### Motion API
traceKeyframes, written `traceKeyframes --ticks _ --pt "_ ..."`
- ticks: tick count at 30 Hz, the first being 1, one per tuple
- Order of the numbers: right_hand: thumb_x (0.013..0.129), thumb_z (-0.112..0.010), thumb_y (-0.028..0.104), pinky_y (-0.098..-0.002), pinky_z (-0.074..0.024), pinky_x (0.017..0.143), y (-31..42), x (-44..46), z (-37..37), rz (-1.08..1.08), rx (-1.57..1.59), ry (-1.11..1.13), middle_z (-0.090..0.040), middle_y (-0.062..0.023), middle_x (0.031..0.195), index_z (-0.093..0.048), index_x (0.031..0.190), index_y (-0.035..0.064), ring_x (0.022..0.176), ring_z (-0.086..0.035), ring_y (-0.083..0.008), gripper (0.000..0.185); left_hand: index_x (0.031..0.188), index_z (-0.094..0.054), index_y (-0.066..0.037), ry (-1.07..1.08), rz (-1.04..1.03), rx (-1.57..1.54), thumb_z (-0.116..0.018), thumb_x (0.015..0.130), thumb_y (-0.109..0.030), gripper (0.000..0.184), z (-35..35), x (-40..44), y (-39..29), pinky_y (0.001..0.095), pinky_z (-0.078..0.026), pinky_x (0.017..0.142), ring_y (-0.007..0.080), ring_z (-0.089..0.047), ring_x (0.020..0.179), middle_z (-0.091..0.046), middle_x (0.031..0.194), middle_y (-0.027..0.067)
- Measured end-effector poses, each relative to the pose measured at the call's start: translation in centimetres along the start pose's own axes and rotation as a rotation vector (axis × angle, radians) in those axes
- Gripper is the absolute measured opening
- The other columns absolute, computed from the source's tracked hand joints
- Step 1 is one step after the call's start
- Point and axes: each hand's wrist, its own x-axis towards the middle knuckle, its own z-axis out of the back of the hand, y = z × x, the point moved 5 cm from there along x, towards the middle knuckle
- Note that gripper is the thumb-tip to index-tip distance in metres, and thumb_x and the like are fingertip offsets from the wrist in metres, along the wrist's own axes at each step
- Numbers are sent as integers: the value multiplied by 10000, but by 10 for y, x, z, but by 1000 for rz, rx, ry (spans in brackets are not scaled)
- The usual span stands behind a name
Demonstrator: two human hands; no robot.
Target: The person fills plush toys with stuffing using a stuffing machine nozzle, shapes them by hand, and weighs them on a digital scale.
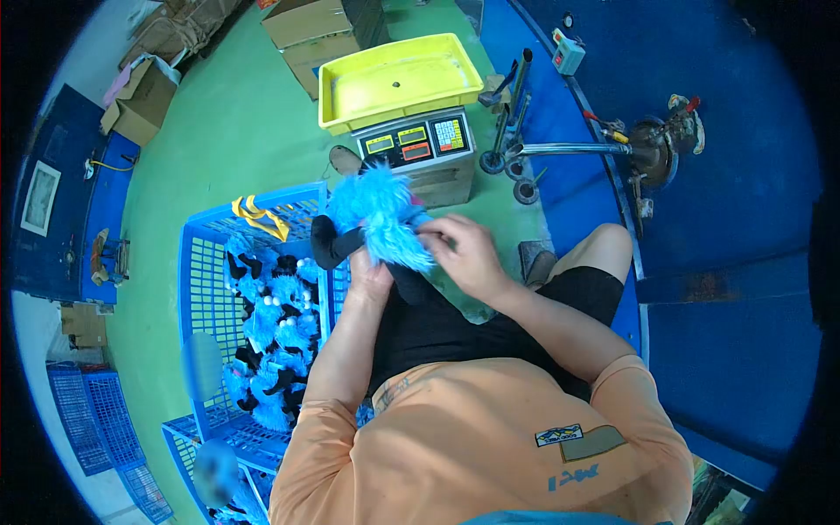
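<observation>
A blue furry plush toy point(378, 206) with black feet is held up in front of my knees, over my black shorts. My left hand point(371, 273) grips it from below, with part of the fingers hidden behind the toy. At the toy's right side, my right hand point(465, 254) is closed, thumb and fingers pinching the blue fur. Whether anything small sits between those fingertips cannot be seen. Left of my left forearm stands a blue plastic crate point(203, 293) holding several similar blue plush toys point(278, 328).
Ahead is a digital scale point(415, 147) bearing a yellow tray point(398, 83). To the right, a metal machine point(652, 150) with a long tube projects from a blue panel. A yellow strap point(261, 216) hangs on the crate rim. Cardboard boxes point(317, 39) stand behind the scale.
</observation>
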Motion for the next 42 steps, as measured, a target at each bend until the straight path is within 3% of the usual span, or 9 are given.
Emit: traceKeyframes --ticks 8,10,12,22,28,34,37,39,42 --pt "945 -564 38 -291 -450 792 -33 33 5 17 318 39 -581 -29 969 -578 1079 59 852 -520 -122 137 1285 -593 -46 -67 -179 445 -636 951 -129 347 37 -15 -16 316 -507 979 134 -609 1048 -634 1232 60" --pt "986 -527 55 -263 -446 698 -34 39 33 -78 276 -120 -568 -22 949 -560 1062 78 802 -509 -96 86 1238 -626 -18 -249 -59 1785 -730 886 -236 427 22 -24 -28 313 -525 883 194 -647 975 -689 1137 83" --pt "1004 -521 102 -267 -436 595 -36 47 59 -156 198 -266 -568 -18 904 -544 1072 91 710 -504 -102 73 1274 -611 -16 -511 -349 950 -730 905 -259 457 17 -21 -32 329 -523 896 191 -643 980 -683 1164 90" --pt "1001 -467 84 -366 -513 833 -60 62 197 123 -523 -602 -700 -92 1091 -602 1162 48 932 -666 -240 212 625 -587 14 -293 -71 1277 -688 930 -373 503 -59 65 20 330 -459 520 142 -475 535 -558 591 58" --pt "995 -540 111 -367 -530 861 -87 19 298 -30 -799 -769 -681 -121 1076 -618 1200 60 968 -671 -258 225 1002 -611 12 238 85 918 -584 949 -135 159 -124 109 107 290 -546 654 152 -644 702 -672 876 102" --pt "991 -549 110 -340 -515 864 10 24 257 123 -756 -823 -683 -97 1084 -641 1167 47 964 -654 -229 208 1031 -569 15 69 -86 1123 -576 945 -151 187 -107 95 96 308 -520 636 184 -651 701 -670 843 112" --pt "935 -590 83 -358 -518 840 53 62 173 417 -409 -424 -701 -95 972 -647 1119 56 877 -655 -229 194 1009 -559 27 130 -66 1283 -545 951 -114 154 -119 94 99 338 -504 682 228 -602 684 -676 853 97" --pt "900 -625 126 -387 -514 788 48 89 110 734 -871 -186 -698 -104 904 -657 1116 73 832 -656 -265 224 1019 -567 32 211 -34 1341 -544 951 -110 160 -112 101 90 343 -504 687 233 -599 686 -676 856 95" --pt "958 -555 318 -415 -480 652 -20 110 122 423 -1245 -192 -659 -90 687 -615 809 118 634 -640 -305 256 1047 -590 47 428 59 1518 -542 950 -99 182 -98 105 80 358 -503 702 248 -589 694 -677 863 88"
